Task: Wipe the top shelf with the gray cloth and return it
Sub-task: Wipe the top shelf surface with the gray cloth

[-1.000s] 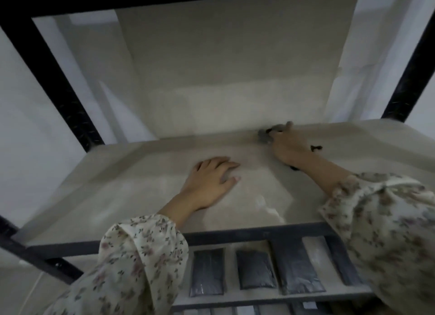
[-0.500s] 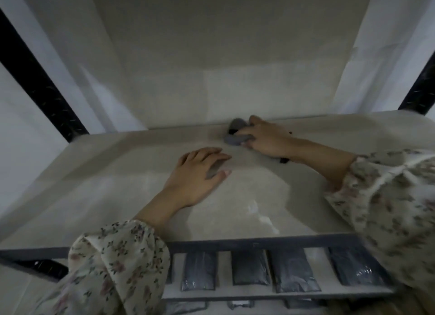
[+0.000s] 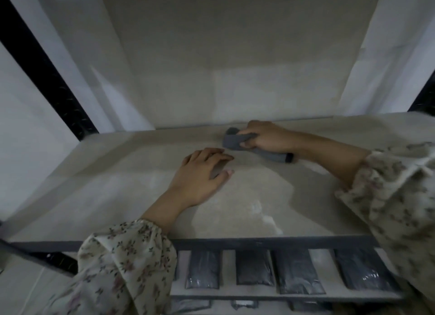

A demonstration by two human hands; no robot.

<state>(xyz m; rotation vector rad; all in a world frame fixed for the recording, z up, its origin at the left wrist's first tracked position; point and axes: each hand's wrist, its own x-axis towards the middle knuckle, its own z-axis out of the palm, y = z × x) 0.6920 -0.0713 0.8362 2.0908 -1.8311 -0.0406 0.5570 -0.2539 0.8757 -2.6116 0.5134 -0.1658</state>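
Your right hand is near the back edge of the top shelf, a pale beige surface, and its fingers are curled tightly around the gray cloth. The cloth is bunched in your grip and pressed against the shelf; one end pokes out past your knuckles toward the back wall, and the other trails under your wrist, ending in a darker edge. Your left hand lies palm down on the shelf, just in front of the cloth and slightly to its left, not touching it. Its fingers are stretched out flat and close together, holding nothing. Both arms wear loose floral sleeves that reach to the wrists. Along the front of the shelf runs a dark metal rail. Below it, a lower shelf holds a row of dark packets lying side by side. Black frame posts rise at the shelf's back corners.
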